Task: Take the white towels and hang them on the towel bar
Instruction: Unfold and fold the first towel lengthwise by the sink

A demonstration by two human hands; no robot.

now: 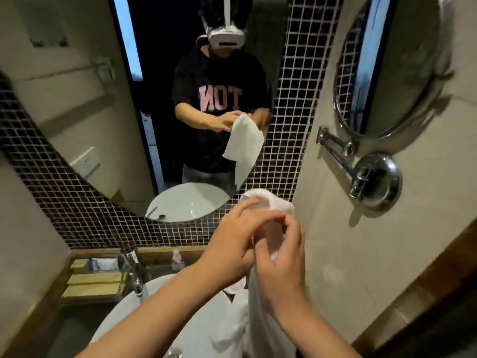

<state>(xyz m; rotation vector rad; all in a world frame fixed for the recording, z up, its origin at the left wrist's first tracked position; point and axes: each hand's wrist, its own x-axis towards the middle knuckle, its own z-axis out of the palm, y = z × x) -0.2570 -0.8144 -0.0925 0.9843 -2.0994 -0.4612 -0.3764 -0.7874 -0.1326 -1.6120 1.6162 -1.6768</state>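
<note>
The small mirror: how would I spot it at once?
Start at the big mirror framed in black tiles. Look right to the grey wall. The small mirror hangs there on a hinged chrome arm, which the big one lacks.

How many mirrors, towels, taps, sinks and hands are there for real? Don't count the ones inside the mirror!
Mirrors: 2, the big round mirror and the small mirror on the wall
White towel: 1
Tap: 1
Sink: 1
Hands: 2, the left hand and the right hand, both holding the towel
Total: 7
</note>
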